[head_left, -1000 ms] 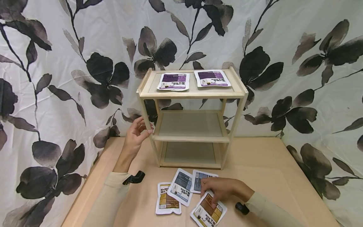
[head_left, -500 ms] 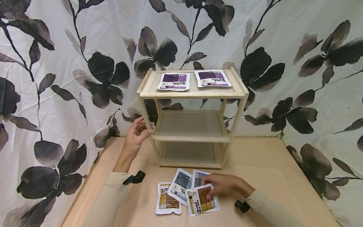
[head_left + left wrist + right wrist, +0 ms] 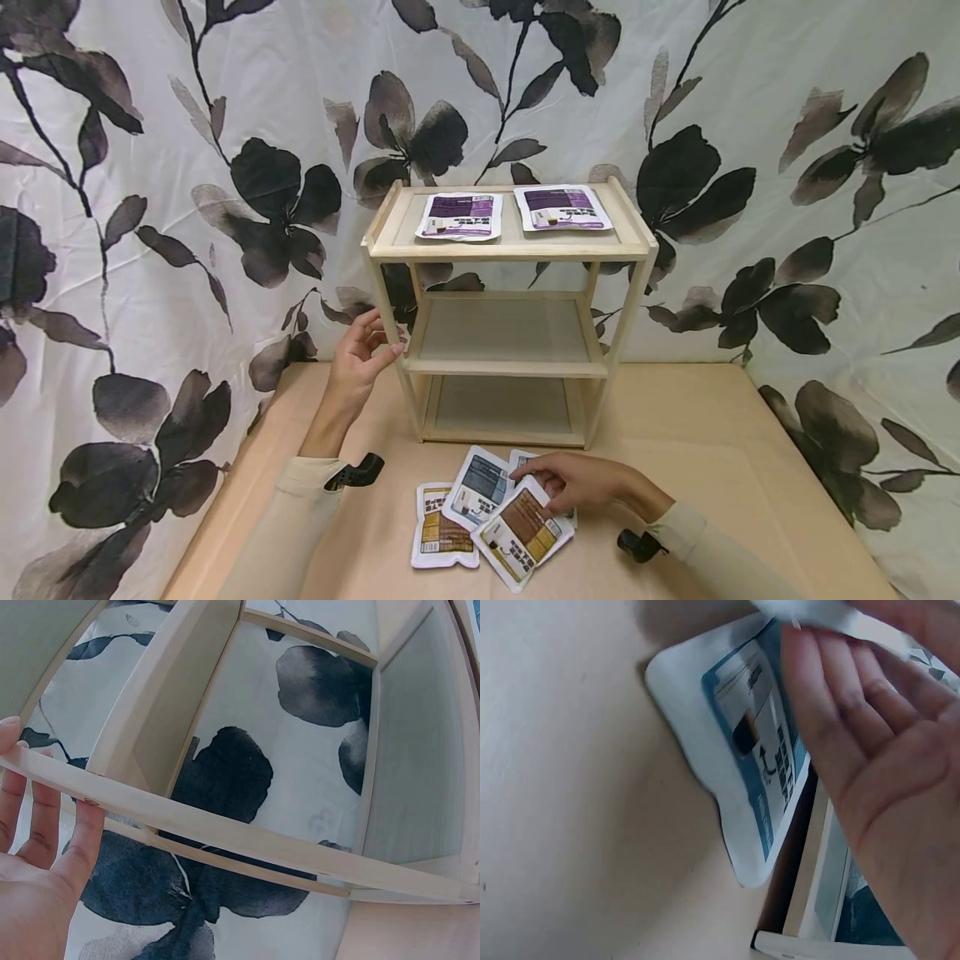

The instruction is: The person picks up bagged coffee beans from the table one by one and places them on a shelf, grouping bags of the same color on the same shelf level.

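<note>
A brown-and-yellow pouch (image 3: 517,537) is pinched between the thumb and fingers of my right hand (image 3: 588,483), low over the other pouches. In the right wrist view, only its pale edge (image 3: 817,611) shows above the fingers. Beneath that hand lies a blue pouch (image 3: 757,750), mostly covered in the head view. A second blue pouch (image 3: 478,483) overlaps another brown-and-yellow pouch (image 3: 442,529) on the table. My left hand (image 3: 356,358) holds the left front post (image 3: 187,817) of a small wooden shelf (image 3: 502,367), thumb in front and fingers behind.
Two purple pouches (image 3: 459,217) lie side by side on the shelf's top board. Below are a middle board (image 3: 506,329) and a bottom board (image 3: 502,404). A floral cloth (image 3: 750,250) hangs behind the peach tabletop (image 3: 690,442).
My right hand has picked up the brown-and-yellow pouch at the right, carried it left over the blue pouches and turned it. The left hand stays on the shelf post.
</note>
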A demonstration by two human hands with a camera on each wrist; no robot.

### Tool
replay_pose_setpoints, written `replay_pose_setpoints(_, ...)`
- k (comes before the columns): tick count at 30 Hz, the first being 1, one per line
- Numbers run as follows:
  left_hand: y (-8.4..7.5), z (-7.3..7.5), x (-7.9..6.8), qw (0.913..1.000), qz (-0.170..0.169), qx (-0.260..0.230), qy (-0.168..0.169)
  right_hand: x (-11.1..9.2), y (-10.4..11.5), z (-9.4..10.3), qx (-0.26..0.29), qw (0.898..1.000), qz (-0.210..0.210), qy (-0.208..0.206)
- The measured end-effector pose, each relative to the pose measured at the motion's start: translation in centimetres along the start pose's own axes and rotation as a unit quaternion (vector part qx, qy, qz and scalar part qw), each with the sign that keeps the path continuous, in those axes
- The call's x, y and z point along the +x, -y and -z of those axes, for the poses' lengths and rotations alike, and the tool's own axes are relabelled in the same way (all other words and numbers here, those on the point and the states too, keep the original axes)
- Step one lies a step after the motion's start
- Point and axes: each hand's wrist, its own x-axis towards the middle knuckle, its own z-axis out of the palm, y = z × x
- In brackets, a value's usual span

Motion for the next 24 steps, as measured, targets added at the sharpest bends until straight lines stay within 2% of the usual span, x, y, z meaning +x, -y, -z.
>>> replay_pose_setpoints(4,0.1,0.0,0.0,1.0000,-0.003,-0.006,-0.001,0.6,-0.1,-0.2,0.029,0.998,0.027,-0.045)
replay_pose_setpoints(9,0.1,0.0,0.0,0.9999,-0.003,-0.012,-0.004,1.2,-0.4,-1.0,-0.017,0.993,0.046,-0.104)
replay_pose_setpoints(18,0.1,0.0,-0.1,1.0000,-0.002,-0.008,-0.001,1.5,-0.8,-2.8,-0.003,0.992,0.077,-0.095)
replay_pose_setpoints(24,-0.1,0.0,-0.1,1.0000,-0.001,-0.008,-0.004,1.8,-0.8,-3.5,0.017,0.992,0.048,-0.116)
